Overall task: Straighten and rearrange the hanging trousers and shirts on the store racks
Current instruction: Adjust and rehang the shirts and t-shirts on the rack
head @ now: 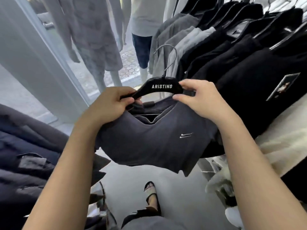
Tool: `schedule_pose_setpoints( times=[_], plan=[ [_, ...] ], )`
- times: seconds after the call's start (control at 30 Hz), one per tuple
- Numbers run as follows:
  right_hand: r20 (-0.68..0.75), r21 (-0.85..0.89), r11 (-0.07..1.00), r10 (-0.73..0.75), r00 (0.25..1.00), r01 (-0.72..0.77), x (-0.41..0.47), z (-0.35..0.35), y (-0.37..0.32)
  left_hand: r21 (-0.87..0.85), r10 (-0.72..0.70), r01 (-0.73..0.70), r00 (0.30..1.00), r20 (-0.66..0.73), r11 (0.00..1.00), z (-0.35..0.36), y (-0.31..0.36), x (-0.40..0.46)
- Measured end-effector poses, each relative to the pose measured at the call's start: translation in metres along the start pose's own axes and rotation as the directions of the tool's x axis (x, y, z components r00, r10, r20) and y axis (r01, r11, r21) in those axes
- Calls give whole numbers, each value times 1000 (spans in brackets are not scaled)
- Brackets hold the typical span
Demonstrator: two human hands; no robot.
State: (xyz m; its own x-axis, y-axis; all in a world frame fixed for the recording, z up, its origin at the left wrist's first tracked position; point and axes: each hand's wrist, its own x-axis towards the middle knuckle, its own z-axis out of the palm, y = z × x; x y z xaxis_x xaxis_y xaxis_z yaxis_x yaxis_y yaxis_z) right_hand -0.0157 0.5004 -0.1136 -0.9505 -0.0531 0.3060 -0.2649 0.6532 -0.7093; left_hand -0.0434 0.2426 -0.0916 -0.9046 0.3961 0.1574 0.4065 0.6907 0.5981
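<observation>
Two hands hold one black hanger [162, 87] with white letters on it. The left hand [111, 105] wraps its fingers around the left end of the hanger. The right hand [198, 97] pinches the right end with thumb and fingers. A dark grey shirt [152, 143] hangs on the hanger, in front of the person, between the two arms. The hanger's metal hook [169, 55] points up and is not on any rail. Black shirts [240, 63] and grey shirts [174, 40] hang in a row on the right. Dark clothes [28, 146] hang on the left.
</observation>
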Motion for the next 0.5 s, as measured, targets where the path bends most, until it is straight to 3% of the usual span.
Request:
schedule_pose_setpoints(
  times=[0.17,0.37,0.43,0.5],
  plan=[
    [147,-30,998,-47,988,52,25,31,-3,59,-129,133,989,-76,989,-3,-33,-3],
    [205,-32,999,-21,979,28,45,55,-9,135,-147,170,975,-165,976,3,-60,4],
    [185,-43,999,20,982,-13,44,58,-12,162,-149,203,943,-297,966,7,-63,6],
    [136,-42,997,63,989,-57,39,61,-16,135,-127,221,860,-494,966,14,-52,3]
  ],
)
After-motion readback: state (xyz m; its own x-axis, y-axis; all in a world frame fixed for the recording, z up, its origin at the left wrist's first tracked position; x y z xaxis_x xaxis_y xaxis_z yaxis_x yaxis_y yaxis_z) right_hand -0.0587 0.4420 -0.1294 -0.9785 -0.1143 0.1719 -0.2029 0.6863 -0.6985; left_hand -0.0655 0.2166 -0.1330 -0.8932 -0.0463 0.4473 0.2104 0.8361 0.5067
